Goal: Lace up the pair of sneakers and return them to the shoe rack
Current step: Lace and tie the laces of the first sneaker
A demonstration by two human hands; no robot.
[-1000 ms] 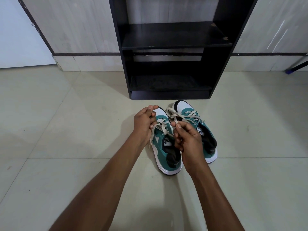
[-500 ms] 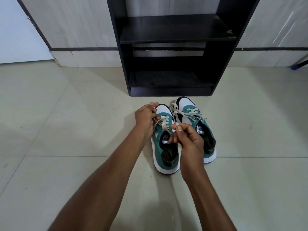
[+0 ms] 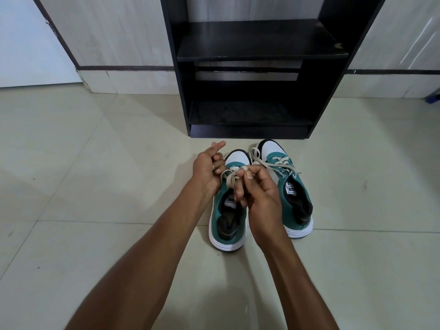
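Two teal sneakers with white toes and white soles stand side by side on the floor, toes toward the rack. Over the left sneaker (image 3: 227, 225), my left hand (image 3: 206, 169) and my right hand (image 3: 258, 190) each pinch a strand of its cream lace (image 3: 229, 179). The right hand hides most of that shoe's eyelets. The right sneaker (image 3: 289, 186) stands untouched, its lace threaded and lying loose across the tongue. The black shoe rack (image 3: 250, 120) stands just beyond the shoes, both its shelves bare.
Pale floor tiles (image 3: 95, 186) spread on every side of the shoes. A light wall with a dark stripe (image 3: 123, 67) runs behind the rack. A blue object (image 3: 433, 97) shows at the far right edge.
My hands have drawn closer together over the left sneaker's lace, the right hand moving up toward the toe. The view has tilted slightly down. The shoes have stayed put.
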